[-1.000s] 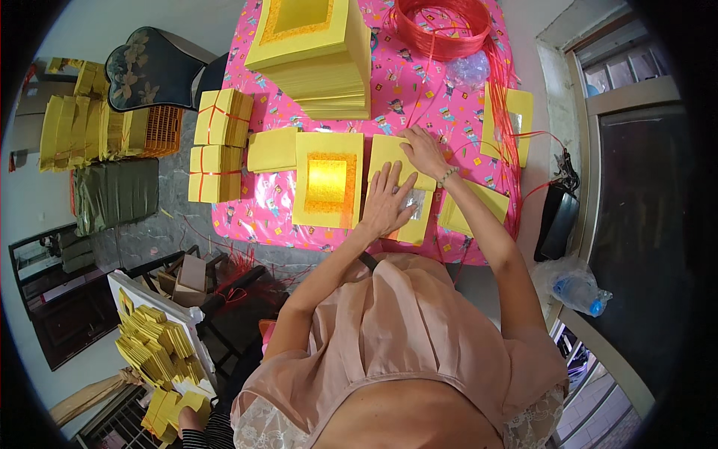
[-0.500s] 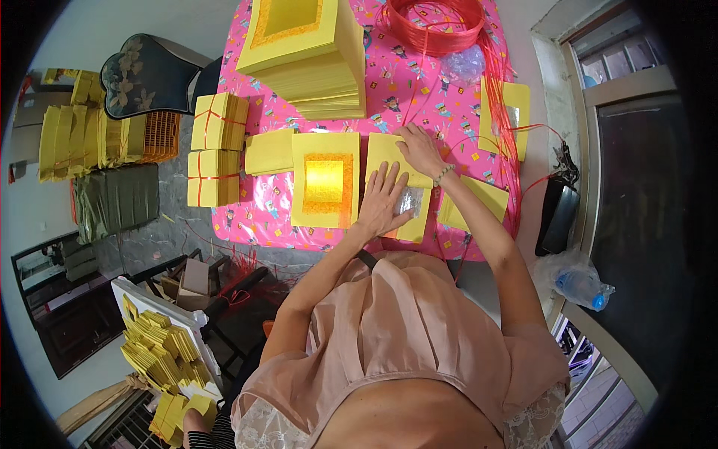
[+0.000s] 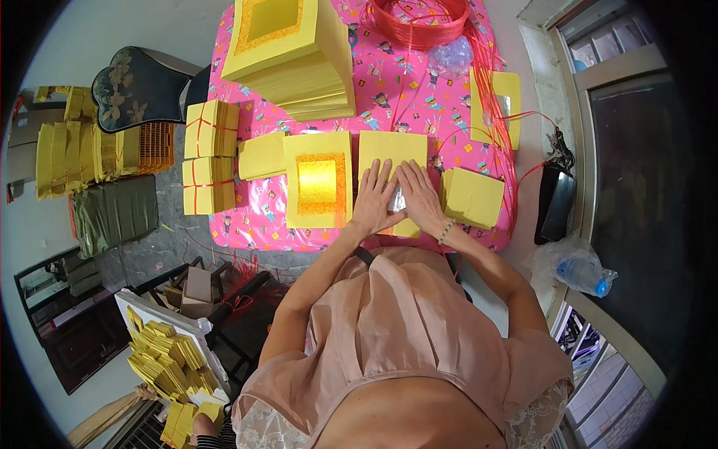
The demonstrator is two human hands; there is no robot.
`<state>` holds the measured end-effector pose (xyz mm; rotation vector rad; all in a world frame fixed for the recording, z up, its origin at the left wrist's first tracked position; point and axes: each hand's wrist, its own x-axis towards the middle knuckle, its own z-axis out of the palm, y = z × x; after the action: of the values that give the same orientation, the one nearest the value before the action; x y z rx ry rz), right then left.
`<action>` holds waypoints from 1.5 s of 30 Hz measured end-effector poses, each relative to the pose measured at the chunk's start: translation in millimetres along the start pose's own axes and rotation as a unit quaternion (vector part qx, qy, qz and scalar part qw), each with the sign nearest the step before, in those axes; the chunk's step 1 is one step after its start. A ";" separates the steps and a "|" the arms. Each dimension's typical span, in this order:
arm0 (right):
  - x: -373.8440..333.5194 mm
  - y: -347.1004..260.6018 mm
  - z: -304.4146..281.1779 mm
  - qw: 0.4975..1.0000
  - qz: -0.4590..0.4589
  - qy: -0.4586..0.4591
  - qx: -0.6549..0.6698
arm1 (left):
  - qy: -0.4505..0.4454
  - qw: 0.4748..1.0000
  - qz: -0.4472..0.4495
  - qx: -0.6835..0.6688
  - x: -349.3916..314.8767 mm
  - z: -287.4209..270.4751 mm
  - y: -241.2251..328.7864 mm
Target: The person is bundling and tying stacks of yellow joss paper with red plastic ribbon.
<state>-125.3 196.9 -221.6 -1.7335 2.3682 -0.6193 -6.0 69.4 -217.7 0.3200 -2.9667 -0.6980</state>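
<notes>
Both hands lie flat, side by side, on a yellow paper sheet (image 3: 393,146) at the near edge of the table. My left hand (image 3: 374,200) covers the sheet's left part, fingers stretched out. My right hand (image 3: 421,198), with a bracelet at its wrist, presses on the right part, fingers extended. Between them shows a piece of a silver foil patch (image 3: 398,202); the rest is hidden under the hands. Just left lies a yellow sheet with an orange border (image 3: 318,145) and a shiny gold square. To the right sits a small yellow paper stack (image 3: 475,196).
A tall yellow paper stack (image 3: 307,90) stands farther back on the pink tablecloth (image 3: 262,224). Bundles tied with red strips (image 3: 209,176) sit at the left edge. A red strip coil (image 3: 419,34) lies at the back, its strands trailing down the right side near a foil-patched sheet (image 3: 508,112).
My right hand has come down from the sheet's far edge to lie beside my left hand. The small stack on the right shows more fully, and the whole view has shifted slightly.
</notes>
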 end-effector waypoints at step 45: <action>-11.9 7.0 -3.9 0.993 -0.035 -0.113 0.030 | -0.046 0.998 -0.028 0.025 -34.1 -9.6 -18.9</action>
<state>-129.0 210.8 -222.4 -1.7639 2.1248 -0.4695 31.9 56.2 -218.5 0.3876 -3.0777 -0.6615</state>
